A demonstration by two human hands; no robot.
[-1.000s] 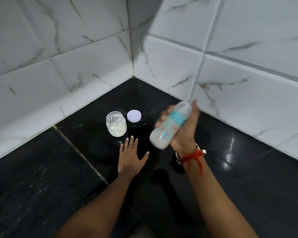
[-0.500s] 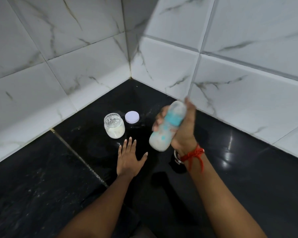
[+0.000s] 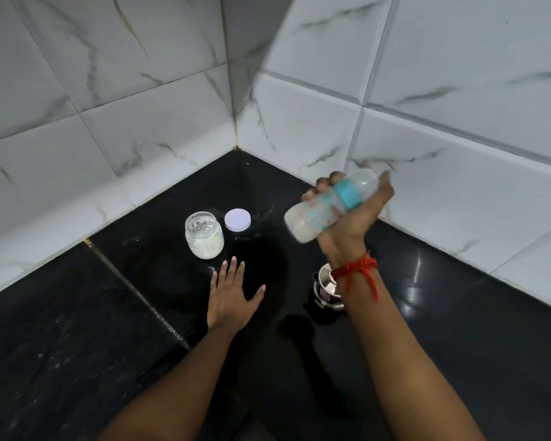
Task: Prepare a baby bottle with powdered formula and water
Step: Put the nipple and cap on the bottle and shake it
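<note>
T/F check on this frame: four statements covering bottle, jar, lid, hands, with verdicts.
1. The right hand grips the bottle, which is tilted. True.
2. The lid is on the jar. False: the jar is open and the lid lies beside it on the counter.
3. The left hand holds the jar. False: it rests flat on the counter, apart from the jar.
4. The bottle holds milky liquid. True.
</note>
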